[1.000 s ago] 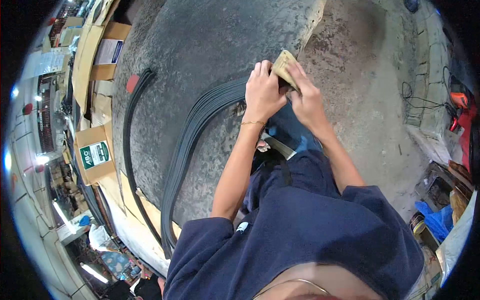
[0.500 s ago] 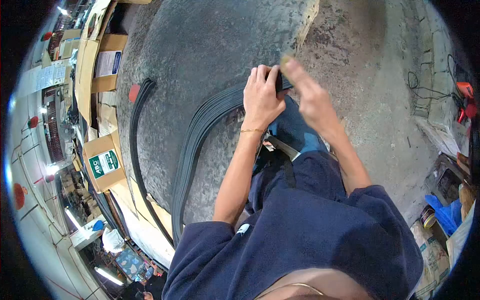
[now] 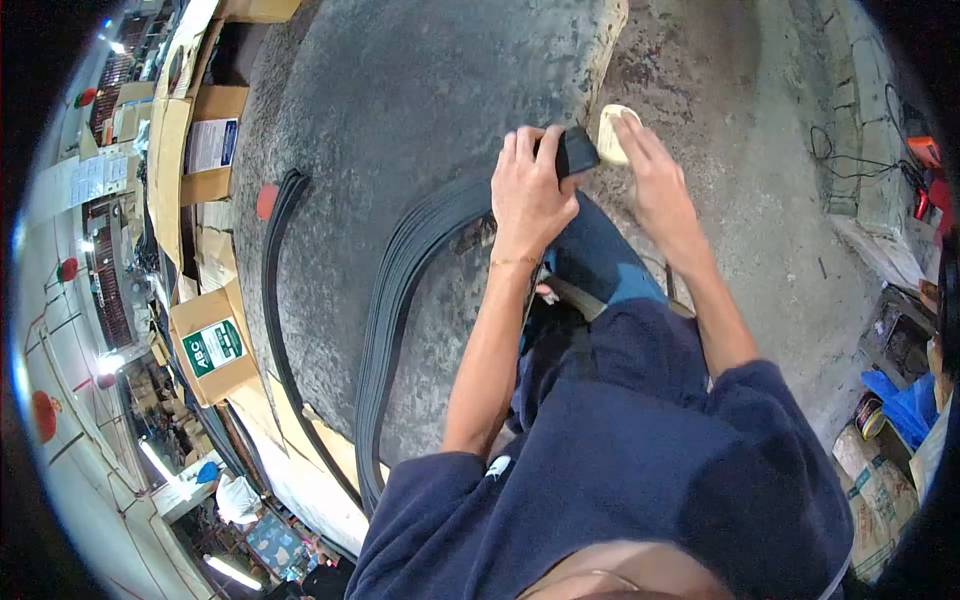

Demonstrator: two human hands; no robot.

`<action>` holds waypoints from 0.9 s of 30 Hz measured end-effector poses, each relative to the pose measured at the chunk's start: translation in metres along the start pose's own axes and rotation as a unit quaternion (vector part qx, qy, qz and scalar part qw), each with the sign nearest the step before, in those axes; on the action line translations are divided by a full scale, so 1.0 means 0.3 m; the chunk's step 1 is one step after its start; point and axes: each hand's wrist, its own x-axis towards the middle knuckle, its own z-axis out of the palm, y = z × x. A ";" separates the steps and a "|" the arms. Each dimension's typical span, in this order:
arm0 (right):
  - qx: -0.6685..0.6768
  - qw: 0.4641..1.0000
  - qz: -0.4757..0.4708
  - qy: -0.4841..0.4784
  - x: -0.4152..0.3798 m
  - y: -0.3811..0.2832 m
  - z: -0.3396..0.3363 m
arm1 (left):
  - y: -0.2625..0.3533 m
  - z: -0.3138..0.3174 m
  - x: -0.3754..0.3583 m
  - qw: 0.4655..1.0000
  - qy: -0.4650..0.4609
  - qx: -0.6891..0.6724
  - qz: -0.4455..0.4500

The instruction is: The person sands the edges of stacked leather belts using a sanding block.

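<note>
Item one: a bundle of black strips [image 3: 385,290], laid in a curve over a dark tabletop [image 3: 440,80], its far end raised and projecting beyond the fist by which it is held. Item two: a pale block [image 3: 609,145], of unidentified material, located just beside that end (whether the two are touching cannot be told). Left hand [image 3: 528,195]: grip closed, fingers wrapped round the bundle near its end. Right hand [image 3: 662,190]: grip clamped on the block, fingers laid along its outer side, thumb hidden. Also listed: a thinner black bundle [image 3: 272,260], laid well apart to the left, with a red piece [image 3: 266,202] beside its tip, and a cardboard box [image 3: 240,385] beyond. Step in hand, as judged: the gathered end is being worked against the block, perhaps tapped level. For a further stroke, a firm left hold and the block's flat face set square to the strip ends would be called for. Differences from the frame half a second earlier: the right hand, then blurred, is now more sharply seen and has been carried outward; the block, then mostly hidden, is now shown broad side on; more of the bundle's end is exposed.
</note>
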 end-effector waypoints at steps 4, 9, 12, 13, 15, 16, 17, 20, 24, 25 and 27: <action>0.040 0.998 0.016 0.042 -0.001 -0.046 -0.035 | 0.005 -0.003 0.002 1.000 -0.002 -0.006 -0.003; 0.329 0.912 0.235 0.073 0.007 0.067 -0.026 | 0.008 -0.009 0.002 1.000 -0.005 0.003 -0.011; 0.319 0.945 0.051 0.053 -0.005 -0.068 0.017 | 0.001 0.005 0.004 1.000 -0.003 0.002 -0.003; 0.322 0.944 0.052 0.053 -0.003 -0.112 0.008 | -0.004 0.008 0.006 1.000 0.001 -0.001 0.002; 0.232 0.969 0.075 0.044 0.022 -0.182 -0.027 | -0.005 0.000 0.007 1.000 0.011 0.001 0.014; 0.233 0.969 0.074 0.044 0.035 -0.188 -0.013 | -0.006 -0.002 0.007 1.000 0.011 0.002 0.014; 0.252 0.964 0.057 0.061 0.045 -0.182 0.010 | -0.004 -0.001 0.004 1.000 0.010 0.000 0.013; 0.181 0.974 -0.036 0.129 0.046 -0.165 0.065 | -0.007 0.014 0.004 1.000 0.020 -0.012 0.013; 0.146 0.969 -0.143 0.137 0.012 -0.069 0.088 | 0.008 -0.006 0.009 1.000 0.003 -0.013 0.000; 0.187 0.975 -0.067 0.099 0.005 -0.038 0.093 | 0.006 -0.008 0.007 1.000 0.004 -0.014 -0.002; 0.192 0.975 -0.045 0.104 -0.003 -0.060 0.064 | 0.005 -0.001 0.017 1.000 0.006 -0.018 -0.001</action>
